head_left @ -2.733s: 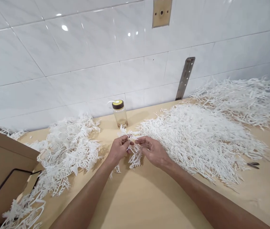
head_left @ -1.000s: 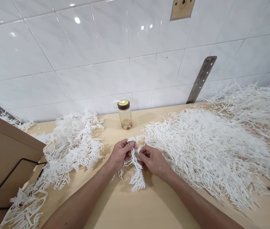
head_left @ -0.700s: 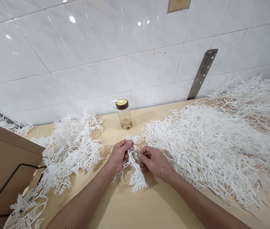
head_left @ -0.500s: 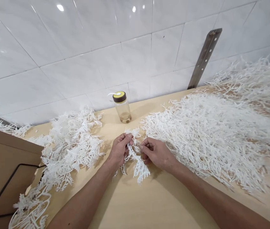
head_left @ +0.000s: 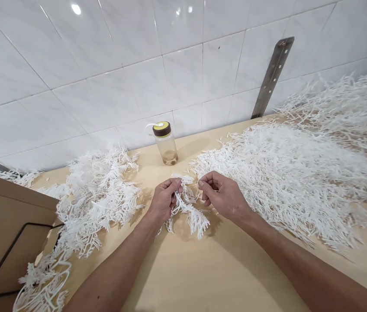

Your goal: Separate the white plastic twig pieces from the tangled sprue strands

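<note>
A small bunch of white, branching plastic-looking strands (head_left: 196, 220) hangs above the table, its frayed end pointing down and to the right. My left hand (head_left: 163, 200) pinches this bunch near its upper part between thumb and fingers. Just to the right, my right hand (head_left: 224, 195) is closed with thumb and index finger together, a little apart from the bunch. Whatever may be between those fingertips is too small to make out. Beyond my right hand spreads a large pile of similar white strands (head_left: 287, 177). Another heap of white strands (head_left: 97, 190) lies left of my left hand.
A clear bottle (head_left: 168, 149) with a dark and yellow lid stands behind my hands on the wooden table (head_left: 183, 277). At the left is a brown cardboard box (head_left: 11, 216) with a black wire frame. A perforated metal upright (head_left: 272, 78) leans against the tiled wall (head_left: 138, 52).
My right hand has moved up and to the right, away from the bunch. The bunch's hanging end has swung slightly right and up, while my left hand keeps its hold.
</note>
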The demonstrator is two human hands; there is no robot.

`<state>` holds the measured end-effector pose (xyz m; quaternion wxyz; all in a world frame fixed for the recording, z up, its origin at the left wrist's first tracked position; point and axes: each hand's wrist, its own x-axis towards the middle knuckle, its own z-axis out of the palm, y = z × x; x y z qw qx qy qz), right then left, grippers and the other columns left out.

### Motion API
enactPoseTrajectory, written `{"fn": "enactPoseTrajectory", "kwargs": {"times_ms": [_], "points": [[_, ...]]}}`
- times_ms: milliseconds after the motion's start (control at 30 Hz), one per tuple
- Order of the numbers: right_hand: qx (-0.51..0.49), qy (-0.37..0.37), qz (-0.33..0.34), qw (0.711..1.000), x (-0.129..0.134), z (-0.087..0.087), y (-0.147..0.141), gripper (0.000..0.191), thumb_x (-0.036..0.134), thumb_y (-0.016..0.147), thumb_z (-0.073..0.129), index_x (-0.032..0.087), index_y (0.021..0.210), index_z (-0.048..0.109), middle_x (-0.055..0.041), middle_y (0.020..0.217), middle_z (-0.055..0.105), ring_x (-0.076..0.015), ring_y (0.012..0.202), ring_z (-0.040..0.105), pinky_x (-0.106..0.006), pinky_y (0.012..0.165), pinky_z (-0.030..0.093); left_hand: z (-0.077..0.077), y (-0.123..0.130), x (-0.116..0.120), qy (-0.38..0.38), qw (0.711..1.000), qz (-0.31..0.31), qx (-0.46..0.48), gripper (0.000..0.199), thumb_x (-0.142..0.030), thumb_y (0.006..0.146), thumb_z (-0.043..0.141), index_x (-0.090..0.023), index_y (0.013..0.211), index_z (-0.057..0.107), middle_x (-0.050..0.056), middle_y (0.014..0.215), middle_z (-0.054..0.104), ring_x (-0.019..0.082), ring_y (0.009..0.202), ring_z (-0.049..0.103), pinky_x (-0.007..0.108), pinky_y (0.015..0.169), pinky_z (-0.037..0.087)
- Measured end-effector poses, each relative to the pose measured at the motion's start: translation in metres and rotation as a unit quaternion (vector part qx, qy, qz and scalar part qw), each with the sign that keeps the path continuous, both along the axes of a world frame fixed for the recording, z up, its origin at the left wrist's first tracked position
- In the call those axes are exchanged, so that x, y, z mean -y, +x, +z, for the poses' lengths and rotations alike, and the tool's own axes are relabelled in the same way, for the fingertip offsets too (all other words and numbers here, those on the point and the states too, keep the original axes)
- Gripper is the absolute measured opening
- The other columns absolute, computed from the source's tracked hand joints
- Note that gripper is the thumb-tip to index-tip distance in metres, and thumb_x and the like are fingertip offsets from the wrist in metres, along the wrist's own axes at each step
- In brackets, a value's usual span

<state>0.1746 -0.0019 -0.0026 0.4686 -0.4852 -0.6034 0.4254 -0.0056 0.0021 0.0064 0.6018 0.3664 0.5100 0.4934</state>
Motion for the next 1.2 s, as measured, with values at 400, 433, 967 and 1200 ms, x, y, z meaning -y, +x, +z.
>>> {"fn": "enactPoseTrajectory", "kwargs": {"times_ms": [400,433,967,1200], "points": [[0.025,0.039,0.002,0.999,0.0,0.001,0.002,0.026,0.044,0.089,0.057,0.019,0.088,0.063,-0.0025,0.068,0.061,-0.0155,0.057,0.06,-0.025,0.046,0.055,-0.003,-0.001,0.001,0.01,1.0,-0.024,-0.003,0.045,-0.052,0.068,0.078,-0.017,0.059,0.051,-0.007,0.046,0.042,0.001,0.032,0.021,0.021,0.033,0.011],[0.022,0.037,0.005,0.999,0.0,0.002,0.002,0.027,0.045,0.089,0.057,0.019,0.09,0.064,-0.003,0.069,0.061,-0.0163,0.06,0.061,-0.025,0.046,0.055,-0.002,0.0,0.002,0.013,1.0,-0.026,-0.003,0.046,-0.052,0.068,0.078,-0.017,0.058,0.05,-0.007,0.045,0.042,0.002,0.032,0.023,0.021,0.033,0.013],[0.028,-0.011,0.051,0.998,0.001,0.003,-0.003,0.02,0.037,0.086,0.057,0.019,0.086,0.066,-0.0007,0.065,0.063,-0.0147,0.054,0.059,-0.027,0.049,0.055,0.001,0.008,0.009,0.063,0.997,-0.043,-0.03,0.044,-0.047,0.067,0.08,-0.016,0.055,0.051,-0.006,0.047,0.041,0.005,0.043,0.032,0.021,0.045,0.026],[0.144,0.106,0.003,0.984,0.003,0.006,-0.005,0.017,0.026,0.088,0.051,0.02,0.086,0.067,-0.0041,0.077,0.07,-0.018,0.067,0.064,-0.03,0.059,0.053,-0.002,0.005,0.009,0.088,0.992,-0.072,-0.061,0.038,-0.044,0.071,0.078,-0.016,0.062,0.054,-0.006,0.05,0.042,0.007,0.048,0.035,0.021,0.05,0.028]]}}
